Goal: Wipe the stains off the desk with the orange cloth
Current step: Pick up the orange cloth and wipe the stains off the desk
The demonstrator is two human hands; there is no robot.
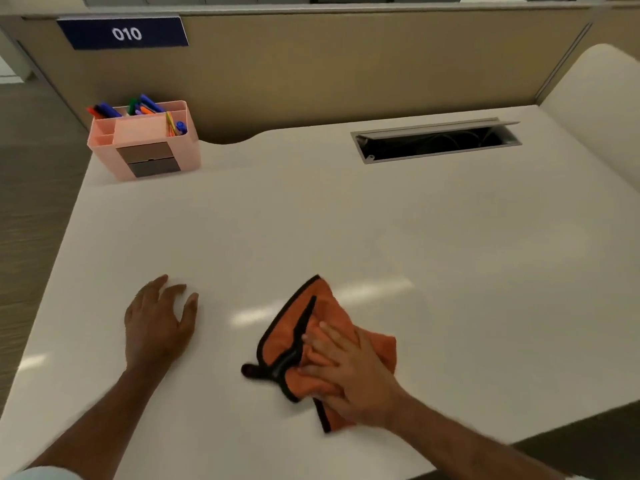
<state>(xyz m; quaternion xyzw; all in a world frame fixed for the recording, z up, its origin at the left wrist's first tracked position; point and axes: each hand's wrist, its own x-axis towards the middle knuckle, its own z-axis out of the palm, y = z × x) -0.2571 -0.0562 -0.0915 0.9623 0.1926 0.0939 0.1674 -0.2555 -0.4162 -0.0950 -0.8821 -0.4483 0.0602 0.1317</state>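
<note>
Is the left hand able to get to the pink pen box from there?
Probably yes: the left hand rests flat, and only bare desk lies between it and the pink pen box.

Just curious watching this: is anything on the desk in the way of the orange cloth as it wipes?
Nothing visible. The right hand presses the orange cloth flat on open desk; the pink organizer sits far back.

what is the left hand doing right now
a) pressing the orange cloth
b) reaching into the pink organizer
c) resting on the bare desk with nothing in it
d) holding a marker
c: the left hand lies spread on the white desk with nothing in it, apart from the orange cloth, which the right hand presses flat; the pink organizer sits far back, untouched.
</note>
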